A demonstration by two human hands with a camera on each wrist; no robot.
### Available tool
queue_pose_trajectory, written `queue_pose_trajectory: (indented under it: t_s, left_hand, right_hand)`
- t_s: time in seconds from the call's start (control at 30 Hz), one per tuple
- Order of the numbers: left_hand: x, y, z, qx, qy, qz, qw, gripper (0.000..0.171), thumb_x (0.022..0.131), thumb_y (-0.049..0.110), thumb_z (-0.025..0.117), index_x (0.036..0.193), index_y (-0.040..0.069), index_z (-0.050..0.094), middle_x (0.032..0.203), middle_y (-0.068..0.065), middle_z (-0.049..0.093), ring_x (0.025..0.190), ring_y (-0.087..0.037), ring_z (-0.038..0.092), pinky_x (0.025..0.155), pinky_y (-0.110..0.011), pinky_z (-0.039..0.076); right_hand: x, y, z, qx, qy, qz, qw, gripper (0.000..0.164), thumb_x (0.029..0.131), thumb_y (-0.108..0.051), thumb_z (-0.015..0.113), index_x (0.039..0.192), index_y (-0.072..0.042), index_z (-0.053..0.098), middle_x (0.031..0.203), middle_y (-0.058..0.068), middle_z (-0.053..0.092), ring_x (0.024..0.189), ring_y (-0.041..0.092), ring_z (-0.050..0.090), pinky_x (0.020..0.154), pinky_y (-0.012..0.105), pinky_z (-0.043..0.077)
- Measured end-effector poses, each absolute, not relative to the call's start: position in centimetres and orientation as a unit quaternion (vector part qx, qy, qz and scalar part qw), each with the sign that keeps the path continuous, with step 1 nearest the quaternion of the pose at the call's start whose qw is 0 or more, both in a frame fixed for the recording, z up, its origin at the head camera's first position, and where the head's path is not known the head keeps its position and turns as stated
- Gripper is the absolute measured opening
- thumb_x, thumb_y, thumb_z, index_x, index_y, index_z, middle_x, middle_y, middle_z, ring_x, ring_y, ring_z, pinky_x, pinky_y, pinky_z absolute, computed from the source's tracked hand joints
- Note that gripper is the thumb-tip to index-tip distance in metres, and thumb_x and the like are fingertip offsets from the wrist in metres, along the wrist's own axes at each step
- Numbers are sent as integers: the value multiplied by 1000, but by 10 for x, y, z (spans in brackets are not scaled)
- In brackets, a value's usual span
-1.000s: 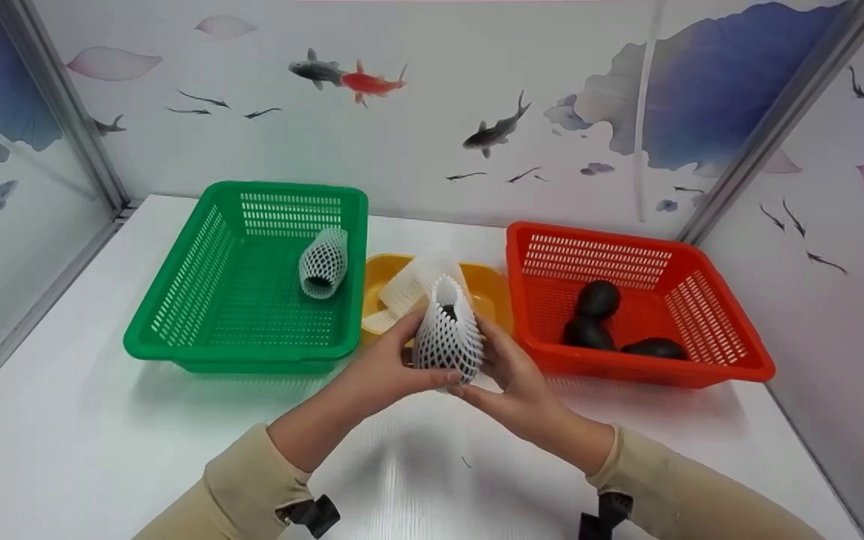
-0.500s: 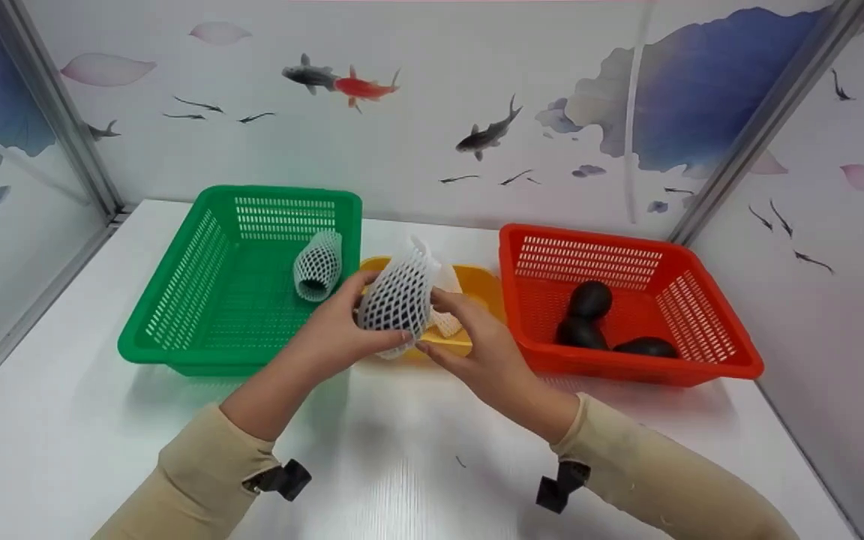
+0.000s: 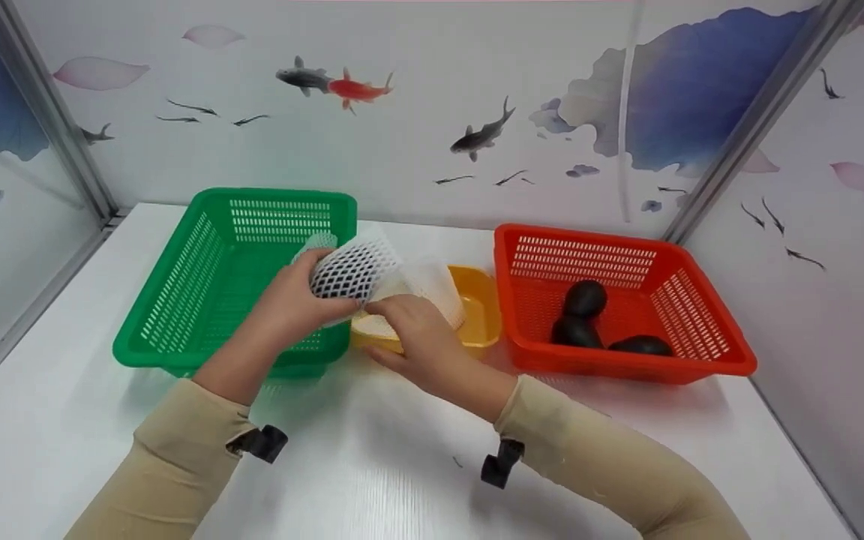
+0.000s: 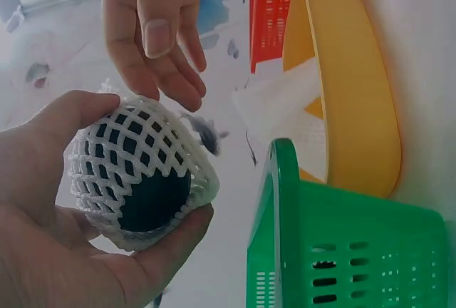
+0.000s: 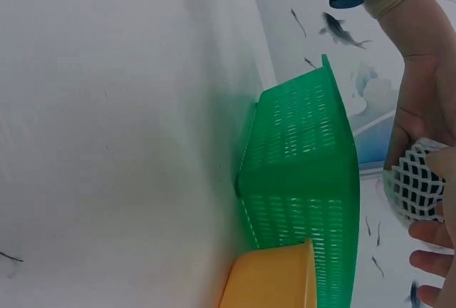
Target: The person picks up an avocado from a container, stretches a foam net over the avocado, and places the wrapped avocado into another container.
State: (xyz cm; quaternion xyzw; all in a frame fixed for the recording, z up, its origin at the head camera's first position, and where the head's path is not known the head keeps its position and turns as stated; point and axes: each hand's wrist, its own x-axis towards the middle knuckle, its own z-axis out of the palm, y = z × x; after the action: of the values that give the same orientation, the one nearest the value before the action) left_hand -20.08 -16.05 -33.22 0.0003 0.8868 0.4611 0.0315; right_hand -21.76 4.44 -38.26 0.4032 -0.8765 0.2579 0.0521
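Note:
My left hand (image 3: pixel 286 300) grips a dark avocado (image 4: pixel 153 204) in a white foam net sleeve (image 3: pixel 353 266), held up over the right rim of the green basket (image 3: pixel 128 352). The avocado's dark end shows through the sleeve's opening in the left wrist view. My right hand (image 3: pixel 424 337) is just right of it, fingers loosely bent, fingertips close by the net and holding nothing. Behind the left hand, another foam sleeve (image 3: pixel 321 241) lies inside the green basket, mostly hidden.
Between the baskets stands a yellow tub (image 3: pixel 483 307) with white foam sleeves (image 3: pixel 432 289) in it. At the right, a red basket (image 3: pixel 627 367) holds three dark avocados (image 3: pixel 586 300). Printed wall panels (image 3: pixel 402 172) border the white table (image 3: pixel 402 465) behind and at the sides.
Both hands have moved left with the sleeved avocado, from in front of the yellow tub to the green basket's rim. The right hand has come off it, and the avocado has tilted over.

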Motion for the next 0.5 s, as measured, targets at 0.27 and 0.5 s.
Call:
queue_pose_trajectory:
  t_s: [0.27, 0.5]
  left_hand:
    - [-217, -178, -332, -32, 893, 447, 51, 88, 86, 34, 73, 151, 6, 22, 143, -22, 41, 121, -38, 46, 99, -51, 43]
    - [-233, -190, -332, -49, 898, 433, 56, 85, 87, 38, 71, 149, 3, 25, 141, -23, 41, 121, -38, 47, 100, -52, 42]
  right_hand:
    - [-228, 10, -386, 531, -842, 89, 22, 49, 91, -42, 66, 129, -13, 60, 127, -1, 62, 124, 17, 48, 112, 32, 28]
    - [-236, -11, -380, 557, -825, 87, -37, 39, 89, -24, 71, 125, -11, 67, 118, -1, 68, 112, 12, 59, 98, 18, 40]
